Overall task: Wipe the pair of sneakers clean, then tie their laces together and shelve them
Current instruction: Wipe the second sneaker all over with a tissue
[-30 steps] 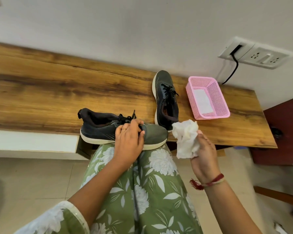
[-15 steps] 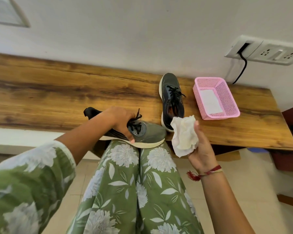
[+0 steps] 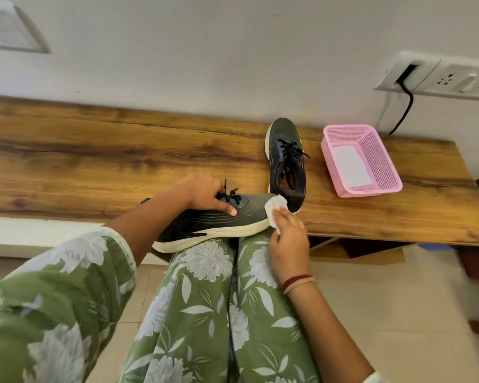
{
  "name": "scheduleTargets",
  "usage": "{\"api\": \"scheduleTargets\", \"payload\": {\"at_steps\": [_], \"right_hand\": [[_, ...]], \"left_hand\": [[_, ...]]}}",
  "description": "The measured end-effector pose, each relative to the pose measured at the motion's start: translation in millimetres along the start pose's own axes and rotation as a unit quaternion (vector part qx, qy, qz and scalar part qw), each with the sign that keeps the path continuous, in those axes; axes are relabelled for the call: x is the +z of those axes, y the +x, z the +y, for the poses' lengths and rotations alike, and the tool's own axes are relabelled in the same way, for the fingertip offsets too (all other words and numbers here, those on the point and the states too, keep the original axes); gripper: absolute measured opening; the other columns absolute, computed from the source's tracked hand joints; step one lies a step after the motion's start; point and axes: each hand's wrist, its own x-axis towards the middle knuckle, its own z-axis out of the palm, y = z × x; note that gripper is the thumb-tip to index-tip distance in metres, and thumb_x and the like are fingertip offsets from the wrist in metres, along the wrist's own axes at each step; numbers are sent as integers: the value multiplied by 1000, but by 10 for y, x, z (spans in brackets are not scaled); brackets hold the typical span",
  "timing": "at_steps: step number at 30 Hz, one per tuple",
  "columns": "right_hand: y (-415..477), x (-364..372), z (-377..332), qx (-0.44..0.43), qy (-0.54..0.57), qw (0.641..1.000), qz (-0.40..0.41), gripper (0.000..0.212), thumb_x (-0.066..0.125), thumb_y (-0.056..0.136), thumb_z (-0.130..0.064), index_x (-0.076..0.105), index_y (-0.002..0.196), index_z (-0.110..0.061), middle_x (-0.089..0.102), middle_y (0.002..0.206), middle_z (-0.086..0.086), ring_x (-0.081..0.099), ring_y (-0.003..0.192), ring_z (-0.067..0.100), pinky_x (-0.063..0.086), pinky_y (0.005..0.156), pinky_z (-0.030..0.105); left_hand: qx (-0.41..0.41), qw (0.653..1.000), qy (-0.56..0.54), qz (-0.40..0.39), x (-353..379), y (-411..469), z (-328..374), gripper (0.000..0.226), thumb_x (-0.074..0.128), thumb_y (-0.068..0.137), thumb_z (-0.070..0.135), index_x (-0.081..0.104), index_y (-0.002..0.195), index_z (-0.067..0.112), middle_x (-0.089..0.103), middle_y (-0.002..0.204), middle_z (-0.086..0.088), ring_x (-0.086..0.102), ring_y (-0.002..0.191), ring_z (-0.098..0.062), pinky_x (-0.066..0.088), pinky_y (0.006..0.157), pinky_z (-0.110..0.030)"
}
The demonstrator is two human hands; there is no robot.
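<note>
Grey white-soled sneaker (image 3: 205, 225), laid on the lap (image 3: 205, 261): gripped at its laces (image 3: 228, 195) by the left hand (image 3: 202, 193), steadied for the crumpled white wipe (image 3: 274, 210) pinched against the toe by the right hand (image 3: 288, 236); matching sneaker (image 3: 286, 158) on far wooden bench (image 3: 94, 150)

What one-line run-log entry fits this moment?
step: wiping; left hand: grips dark grey sneaker on lap; right hand: presses crumpled white tissue to its toe
</note>
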Motion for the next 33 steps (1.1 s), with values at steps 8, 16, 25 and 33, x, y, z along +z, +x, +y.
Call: {"api": "scheduleTargets", "payload": {"at_steps": [8, 16, 25, 33], "right_hand": [[141, -42, 56, -67, -94, 993, -22, 49, 49, 86, 3, 47, 135, -2, 47, 139, 15, 41, 131, 28, 14, 109, 25], [110, -74, 20, -137, -145, 977, -71, 56, 47, 87, 1, 35, 142, -4, 36, 148, 12, 32, 138, 22, 4, 112, 25], [105, -142, 9, -168, -133, 971, -104, 56, 41, 91, -2, 29, 145, -10, 27, 152, 6, 22, 142, 16, -4, 110, 19], [151, -198, 0, -162, -121, 973, -113, 55, 39, 94, -6, 26, 147, -14, 23, 154, 2, 17, 142, 13, -6, 108, 17]], "left_hand": [[5, 999, 22, 25, 9, -52, 48, 80, 39, 76, 81, 64, 111, 13, 46, 72, 4, 46, 75, -18, 40, 67, -28], [-8, 999, 12, 37, 30, -79, 70, 83, 39, 75, 82, 62, 117, 14, 48, 78, 3, 46, 77, -16, 39, 67, -26], [0, 999, -8, 40, 17, -86, 55, 80, 44, 75, 80, 64, 115, 14, 58, 85, -2, 59, 90, -23, 39, 67, -27], [-5, 998, -40, 39, 31, -42, 39, 76, 50, 74, 79, 65, 110, 14, 48, 74, 4, 46, 74, -17, 36, 65, -26]]}}
